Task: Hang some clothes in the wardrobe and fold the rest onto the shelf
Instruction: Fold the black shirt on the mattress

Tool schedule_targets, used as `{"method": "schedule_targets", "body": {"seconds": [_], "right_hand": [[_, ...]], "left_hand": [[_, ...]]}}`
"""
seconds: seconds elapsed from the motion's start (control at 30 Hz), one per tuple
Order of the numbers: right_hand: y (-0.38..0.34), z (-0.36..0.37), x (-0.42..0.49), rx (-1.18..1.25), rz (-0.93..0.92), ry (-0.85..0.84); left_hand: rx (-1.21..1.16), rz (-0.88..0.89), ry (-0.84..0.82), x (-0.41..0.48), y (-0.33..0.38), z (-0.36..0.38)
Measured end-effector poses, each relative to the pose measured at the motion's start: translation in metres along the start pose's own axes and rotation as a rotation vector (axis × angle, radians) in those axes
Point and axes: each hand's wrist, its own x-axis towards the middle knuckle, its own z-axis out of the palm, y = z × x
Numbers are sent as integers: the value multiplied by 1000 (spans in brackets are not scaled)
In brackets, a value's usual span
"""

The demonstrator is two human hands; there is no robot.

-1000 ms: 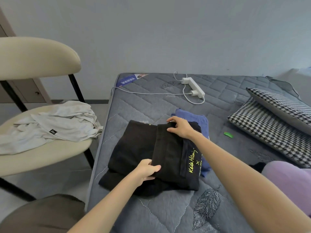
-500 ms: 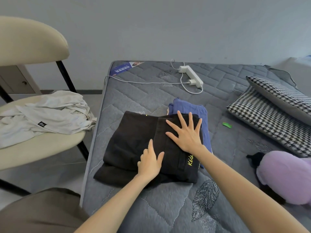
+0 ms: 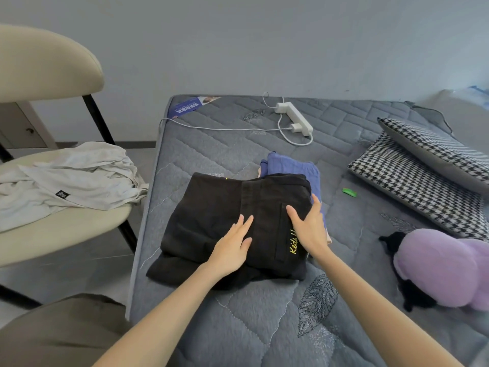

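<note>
A folded black garment (image 3: 209,218) with yellow lettering lies on the grey quilted mattress (image 3: 254,321). It partly covers a folded blue garment (image 3: 291,165) behind it. My left hand (image 3: 232,247) rests flat on the middle of the black garment, fingers apart. At the garment's right edge my right hand (image 3: 309,226) is open, its thumb on the black cloth and its fingers over the blue one. A crumpled pale grey garment (image 3: 71,178) lies on the seat of the cream chair (image 3: 47,62) at the left.
A white power strip (image 3: 293,117) and cable lie at the far end of the mattress near a blue leaflet (image 3: 188,109). Two houndstooth pillows (image 3: 423,181) and a purple plush toy (image 3: 447,271) sit on the right. A small green object (image 3: 349,192) lies beside the clothes.
Both hands let go of the fold they were pinching and flattened onto the black garment. My right hand then slid to its right edge, and my left moved slightly up the middle.
</note>
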Motion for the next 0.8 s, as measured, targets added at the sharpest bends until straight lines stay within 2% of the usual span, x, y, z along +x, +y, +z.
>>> {"method": "schedule_targets", "body": {"seconds": [0.1,0.3,0.47,0.53,0.6,0.67,0.73,0.8], "right_hand": [[-1,-3,-5,37,52,-47],[-29,-11,-5,-35,4,-88],[-79,15,-2,55,-7,-160],[-102,32,-3,174,5,-229],[-122,46,-7,348,47,-372],[-131,57,-11,420,63,-502],[-131,69,-11,312,-25,-551],[-126,81,-9,131,-196,-532]], "left_hand": [[-111,-25,-29,3,-1,-3],[-303,-110,-98,1,-18,-26],[-796,-265,-105,-4,-26,-34],[-1033,-276,-115,-8,-29,-39],[-1254,-280,-74,-15,-34,-50],[-1370,-320,24,-21,-44,-64],[-1409,-353,96,-27,-56,-79],[-1471,-361,163,-30,-65,-93]]}}
